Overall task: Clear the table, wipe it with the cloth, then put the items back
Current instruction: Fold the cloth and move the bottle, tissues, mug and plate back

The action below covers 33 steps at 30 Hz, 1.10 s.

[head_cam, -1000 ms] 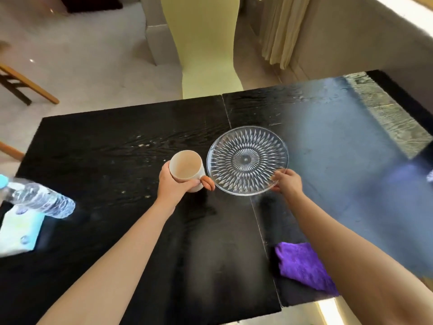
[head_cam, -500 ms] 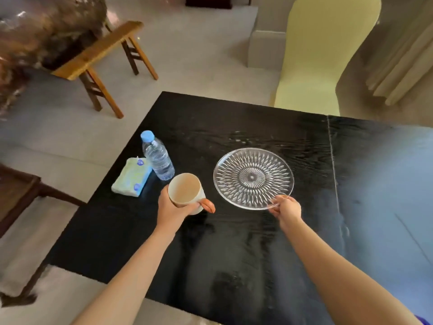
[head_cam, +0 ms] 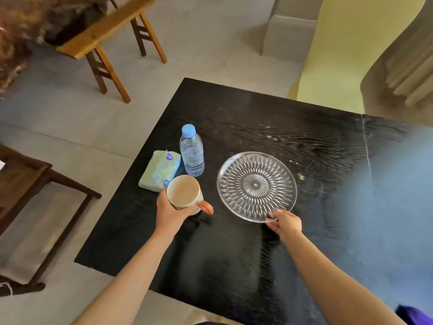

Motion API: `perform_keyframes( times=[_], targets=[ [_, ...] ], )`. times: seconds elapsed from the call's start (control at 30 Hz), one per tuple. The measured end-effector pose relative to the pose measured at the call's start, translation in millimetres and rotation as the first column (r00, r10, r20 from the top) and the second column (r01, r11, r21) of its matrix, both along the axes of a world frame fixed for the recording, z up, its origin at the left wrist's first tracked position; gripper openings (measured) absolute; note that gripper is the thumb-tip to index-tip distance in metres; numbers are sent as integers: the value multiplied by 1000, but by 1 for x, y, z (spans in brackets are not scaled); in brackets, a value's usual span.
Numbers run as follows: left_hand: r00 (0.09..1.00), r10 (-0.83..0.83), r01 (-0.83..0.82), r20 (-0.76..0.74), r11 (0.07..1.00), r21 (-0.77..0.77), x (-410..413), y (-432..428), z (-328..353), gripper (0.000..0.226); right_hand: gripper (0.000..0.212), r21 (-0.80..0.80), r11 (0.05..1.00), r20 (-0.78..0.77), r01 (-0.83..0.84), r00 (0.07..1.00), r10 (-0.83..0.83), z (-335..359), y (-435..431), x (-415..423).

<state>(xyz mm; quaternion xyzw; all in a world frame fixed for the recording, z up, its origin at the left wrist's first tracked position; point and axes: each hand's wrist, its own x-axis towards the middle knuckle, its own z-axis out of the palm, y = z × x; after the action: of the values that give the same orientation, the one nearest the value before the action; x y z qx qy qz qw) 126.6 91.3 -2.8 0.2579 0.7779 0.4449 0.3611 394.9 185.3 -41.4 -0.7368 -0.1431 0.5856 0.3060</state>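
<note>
Left hand (head_cam: 172, 213): fingers curled tight around the body of a cream mug (head_cam: 185, 192), thumb on the near side, rest wrapped behind. Firm grip on the wall, not on the handle. Mug upright, mouth up and tipped slightly toward the camera, inside looks empty. Orange-brown handle sticks out to the right, toward the plate. Cannot tell whether the mug base touches the table; the hand hides it.

Right hand (head_cam: 285, 222): pinching the near rim of a clear glass plate (head_cam: 256, 185), thumb on top, fingers below the edge. Narrow pinch, hand otherwise closed up. Plate is round, cut-glass radial pattern, starburst at centre, transparent with the dark top showing through. Lies roughly flat; unclear whether the near edge is lifted.

Both sit on or just over the black wood-grain table (head_cam: 234, 266), left-centre, mug just left of the plate, small gap between them.

Behind the mug: a water bottle (head_cam: 191, 152) with blue cap, upright, and a soft tissue pack (head_cam: 160, 170) lying flat just beside it on the left, near the table's left edge. Mug rim overlaps the pack's near corner in view.

Purple cloth (head_cam: 418, 316) at bottom right corner, mostly cut off.
</note>
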Motion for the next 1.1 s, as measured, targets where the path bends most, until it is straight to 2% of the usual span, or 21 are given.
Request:
perform_keyframes(
  times=[0.17, 0.27, 0.5, 0.6, 0.67, 0.73, 0.87, 1.1],
  targets=[
    [999, -39, 39, 1, 999, 5, -14, 6, -9, 97, 15, -43, 999, 163, 3, 987, 4, -11, -10, 0],
    [998, -55, 55, -7, 998, 1, -18, 12, -15, 100, 13, -68, 998, 207, -1, 978, 15, -11, -16, 1],
    [993, -93, 95, -70, 995, 21, -13, 26, -21, 89, 22, -92, 996, 155, -7, 988, 21, -3, -29, -6],
    [988, -74, 78, -134, 996, 30, -10, 30, -24, 91, 28, -96, 993, 145, -65, 986, 79, -2, -36, -7],
    [987, -40, 45, -158, 998, 32, -7, 32, -24, 92, 27, -89, 995, 139, -41, 989, 53, -2, -38, -8],
    [986, -2, 5, -165, 1000, 21, -5, 35, -26, 94, 26, -79, 997, 134, 14, 991, -4, -2, -38, -8],
    [986, 51, -49, -156, 999, 17, 1, 36, -26, 100, 20, -80, 997, 139, 12, 990, -1, -6, -44, -8],
    [989, 39, -49, -141, 997, -67, 8, 25, -9, 106, 20, -14, 1000, 119, 26, 993, -24, -7, -61, -9]
  ],
)
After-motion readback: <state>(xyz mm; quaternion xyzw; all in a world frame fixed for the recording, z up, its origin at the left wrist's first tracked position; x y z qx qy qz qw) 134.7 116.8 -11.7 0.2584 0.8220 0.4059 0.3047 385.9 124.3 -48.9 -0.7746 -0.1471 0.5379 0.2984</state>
